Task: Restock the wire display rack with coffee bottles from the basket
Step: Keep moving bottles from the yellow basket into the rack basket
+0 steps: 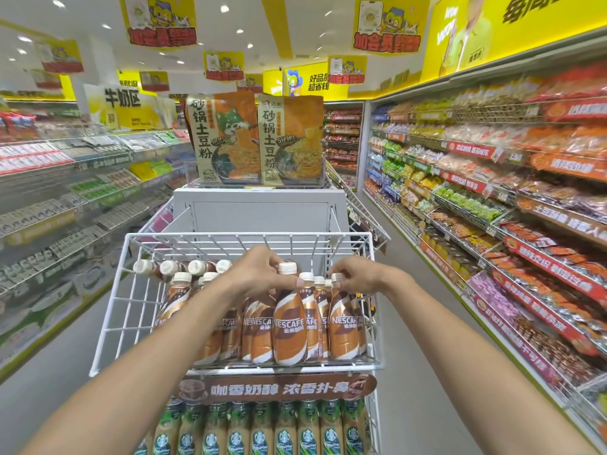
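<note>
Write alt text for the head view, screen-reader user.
Both hands reach into a white wire display rack of brown Nescafe coffee bottles: the left hand grips one bottle near its cap, the right hand pinches another's cap. Green-labelled bottles fill the tier below, in a supermarket aisle.

Single head cam, wide-angle, facing forward and down the aisle.
Sits close above white wire rack [230, 244], looking into its top tier; both forearms enter from the bottom edge. Strong fisheye bends shelving [492, 192] at the sides. Ceiling banners [387, 24] in top of frame. No second view, no overlap.
</note>
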The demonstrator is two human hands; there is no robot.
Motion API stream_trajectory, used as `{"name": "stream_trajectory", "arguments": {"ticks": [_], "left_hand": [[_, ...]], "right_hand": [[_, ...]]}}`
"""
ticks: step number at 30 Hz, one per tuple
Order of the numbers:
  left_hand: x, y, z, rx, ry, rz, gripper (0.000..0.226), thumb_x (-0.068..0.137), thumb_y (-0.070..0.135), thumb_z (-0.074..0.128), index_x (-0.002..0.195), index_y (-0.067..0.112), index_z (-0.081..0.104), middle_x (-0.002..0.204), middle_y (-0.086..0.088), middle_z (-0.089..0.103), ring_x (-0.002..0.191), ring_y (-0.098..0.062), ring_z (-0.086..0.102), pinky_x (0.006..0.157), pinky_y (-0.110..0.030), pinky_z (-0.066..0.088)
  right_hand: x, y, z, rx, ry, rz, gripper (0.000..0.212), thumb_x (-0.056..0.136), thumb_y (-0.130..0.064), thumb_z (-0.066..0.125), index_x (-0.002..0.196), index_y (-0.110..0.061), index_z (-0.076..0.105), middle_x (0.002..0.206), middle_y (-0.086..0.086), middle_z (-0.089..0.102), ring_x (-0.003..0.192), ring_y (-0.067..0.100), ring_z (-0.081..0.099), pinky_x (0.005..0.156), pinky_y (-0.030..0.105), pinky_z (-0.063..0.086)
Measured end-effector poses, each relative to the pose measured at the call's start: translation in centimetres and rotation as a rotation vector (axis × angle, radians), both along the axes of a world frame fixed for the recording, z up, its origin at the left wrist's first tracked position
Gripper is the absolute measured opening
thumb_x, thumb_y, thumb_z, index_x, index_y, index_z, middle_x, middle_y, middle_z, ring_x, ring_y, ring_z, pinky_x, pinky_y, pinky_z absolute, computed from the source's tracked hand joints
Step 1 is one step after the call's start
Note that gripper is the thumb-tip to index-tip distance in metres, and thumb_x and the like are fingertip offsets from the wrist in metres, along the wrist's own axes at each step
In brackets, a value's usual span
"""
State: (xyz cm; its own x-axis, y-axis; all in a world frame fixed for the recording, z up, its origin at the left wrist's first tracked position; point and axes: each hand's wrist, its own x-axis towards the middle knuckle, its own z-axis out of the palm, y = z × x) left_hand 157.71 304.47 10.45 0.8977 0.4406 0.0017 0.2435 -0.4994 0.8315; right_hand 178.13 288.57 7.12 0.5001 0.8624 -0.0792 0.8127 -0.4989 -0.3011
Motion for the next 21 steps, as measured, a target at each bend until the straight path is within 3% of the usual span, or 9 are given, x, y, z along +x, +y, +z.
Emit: {"name": "stream_trajectory", "arguments": {"ticks": [4,8,10,13,15,17,21], "left_hand": [[-0.9,1.1,1.1,-0.032,-0.020,-0.034,0.037,0.074,0.026,0.093,0.071,0.004,0.064,0.053,-0.001,0.058,0.052,-0.017,0.062,0.058,-0.036,0.060],[-2.2,3.8,2.2,0.005,0.000,0.051,0.043,0.070,0.032,0.095,0.081,0.002,0.066,0.055,-0.002,0.066,0.057,-0.018,0.070,0.061,-0.041,0.065],[-2.7,5.2,2.2,0.022,0.023,0.096,0.045,0.068,0.033,0.097,0.077,0.005,0.062,0.055,-0.005,0.065,0.056,-0.020,0.070,0.062,-0.044,0.066],[-3.4,6.7,1.4,0.066,0.085,0.134,0.053,0.063,0.034,0.099,0.060,0.014,0.050,0.061,-0.010,0.061,0.059,-0.032,0.073,0.066,-0.055,0.065],[-3.6,7.3,0.5,0.089,0.128,0.164,0.048,0.063,0.031,0.099,0.066,0.007,0.057,0.065,-0.014,0.064,0.066,-0.039,0.076,0.066,-0.059,0.064],[-3.6,7.7,-0.6,0.076,0.125,0.208,0.047,0.064,0.026,0.099,0.074,-0.001,0.062,0.068,-0.016,0.069,0.067,-0.038,0.077,0.062,-0.057,0.065],[-3.2,7.9,-2.0,0.076,0.142,0.207,0.045,0.066,0.022,0.098,0.064,0.008,0.056,0.067,-0.014,0.070,0.067,-0.032,0.077,0.058,-0.050,0.065]], "right_hand": [[0.0,0.2,0.1,-0.006,-0.047,0.013,0.027,0.102,-0.022,0.065,0.126,-0.009,0.068,0.111,0.000,0.065,0.102,0.023,0.063,0.085,0.035,0.049],[0.0,0.1,0.2,-0.001,-0.062,0.030,0.024,0.102,-0.021,0.065,0.120,-0.007,0.070,0.112,0.005,0.070,0.101,0.025,0.066,0.088,0.040,0.054],[-0.1,0.1,0.3,-0.006,-0.079,0.034,0.023,0.102,-0.021,0.065,0.118,-0.006,0.071,0.114,0.008,0.072,0.103,0.028,0.067,0.092,0.043,0.055],[-0.1,0.1,0.4,-0.006,-0.099,0.036,0.022,0.101,-0.020,0.065,0.117,-0.007,0.072,0.115,0.008,0.073,0.103,0.027,0.067,0.092,0.043,0.055],[-0.1,0.1,0.5,-0.002,-0.091,0.038,0.022,0.101,-0.020,0.065,0.119,-0.009,0.072,0.114,0.005,0.072,0.103,0.025,0.067,0.089,0.039,0.054],[-0.2,0.1,0.6,-0.002,-0.081,0.034,0.023,0.102,-0.020,0.065,0.121,-0.008,0.072,0.114,0.004,0.071,0.104,0.024,0.066,0.090,0.038,0.054],[-0.2,0.2,0.7,-0.020,-0.088,0.021,0.022,0.101,-0.019,0.065,0.118,-0.006,0.071,0.116,0.010,0.072,0.105,0.030,0.067,0.095,0.046,0.056]]}}
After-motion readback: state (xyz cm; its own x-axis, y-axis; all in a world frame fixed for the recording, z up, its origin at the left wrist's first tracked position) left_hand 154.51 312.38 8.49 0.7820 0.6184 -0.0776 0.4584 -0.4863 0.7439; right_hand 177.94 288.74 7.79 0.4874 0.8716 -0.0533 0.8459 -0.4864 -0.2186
